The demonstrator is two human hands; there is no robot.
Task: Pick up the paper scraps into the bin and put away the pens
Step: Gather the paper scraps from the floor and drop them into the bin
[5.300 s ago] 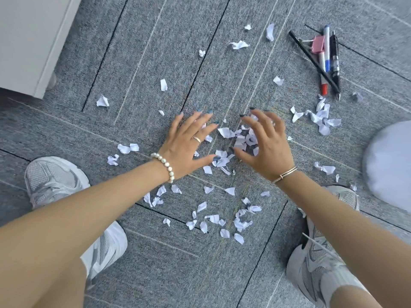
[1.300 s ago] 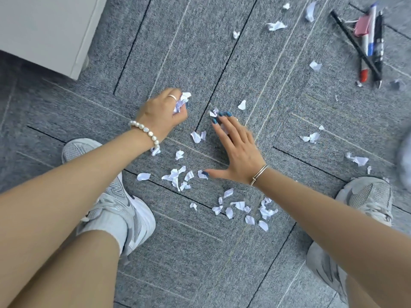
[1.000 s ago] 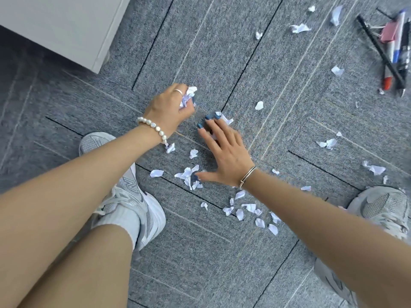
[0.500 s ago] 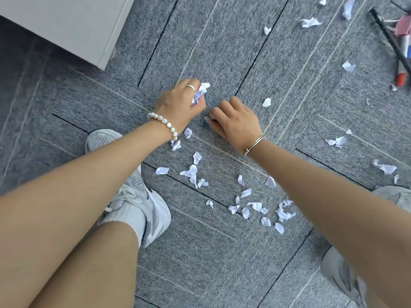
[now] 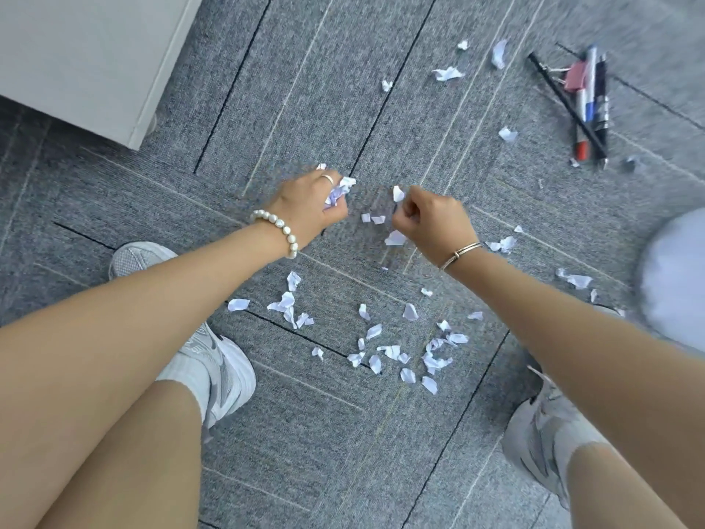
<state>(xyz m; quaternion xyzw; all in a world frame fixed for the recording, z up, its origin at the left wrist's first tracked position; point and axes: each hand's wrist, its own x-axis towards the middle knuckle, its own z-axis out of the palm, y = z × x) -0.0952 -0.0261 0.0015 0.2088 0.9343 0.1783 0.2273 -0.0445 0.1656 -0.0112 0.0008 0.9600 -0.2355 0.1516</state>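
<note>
Both hands clutch paper scraps: left hand (image 5: 311, 208) a wad, right hand (image 5: 431, 223) one piece (image 5: 397, 193). Four pens (image 5: 585, 105) lie on the carpet (image 5: 343, 108).

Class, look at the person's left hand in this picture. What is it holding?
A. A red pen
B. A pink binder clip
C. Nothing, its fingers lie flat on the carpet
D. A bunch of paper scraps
D: the left hand is curled round a bunch of paper scraps, while the pens and the pink clip lie untouched on the carpet far to the right.
</note>
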